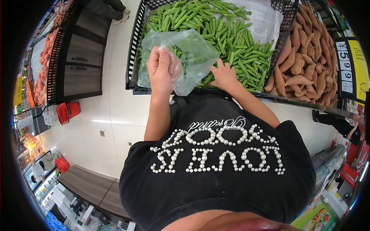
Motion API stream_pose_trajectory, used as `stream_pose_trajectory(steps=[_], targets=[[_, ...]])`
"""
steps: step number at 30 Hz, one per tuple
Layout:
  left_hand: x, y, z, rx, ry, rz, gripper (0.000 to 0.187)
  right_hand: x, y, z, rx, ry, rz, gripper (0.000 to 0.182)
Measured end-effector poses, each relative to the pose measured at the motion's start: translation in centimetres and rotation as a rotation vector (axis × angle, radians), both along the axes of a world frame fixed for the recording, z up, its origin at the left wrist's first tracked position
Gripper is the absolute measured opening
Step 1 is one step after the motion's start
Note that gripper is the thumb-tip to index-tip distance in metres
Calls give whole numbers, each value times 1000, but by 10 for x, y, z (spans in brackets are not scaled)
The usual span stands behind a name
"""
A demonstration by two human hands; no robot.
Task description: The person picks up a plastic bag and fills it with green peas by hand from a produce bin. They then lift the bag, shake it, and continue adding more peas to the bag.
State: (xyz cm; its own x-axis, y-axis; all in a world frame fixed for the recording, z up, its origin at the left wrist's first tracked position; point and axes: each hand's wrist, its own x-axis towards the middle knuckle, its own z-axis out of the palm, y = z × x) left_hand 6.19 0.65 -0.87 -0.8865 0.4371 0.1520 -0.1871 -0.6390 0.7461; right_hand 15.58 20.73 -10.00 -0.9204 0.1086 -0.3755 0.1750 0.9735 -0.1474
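Beside the left hand, closed on a clear bag, the right hand rests partly open at green pods.

From the person's head, one wide view looks forward and down, near above the black pearl-lettered shirt and long green pea pods.

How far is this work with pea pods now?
Done: the plastic bag is out, gripped in the left hand. In progress: the right hand is among the pea pods. Probably left: filling and closing, since the bag shows no knot; whether it holds pods is unclear.
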Motion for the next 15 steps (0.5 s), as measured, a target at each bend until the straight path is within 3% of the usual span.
stream_pose_trajectory(steps=[6,9,15], targets=[[-1,-3,1,22,13,-7,24,9,-4,-10,-1,102,4,67],[1,-2,1,-4,21,-1,24,-1,-8,-9,40,29,-16,68],[5,0,0,-17,24,9,28,10,2,-17,-93,161,6,69]])
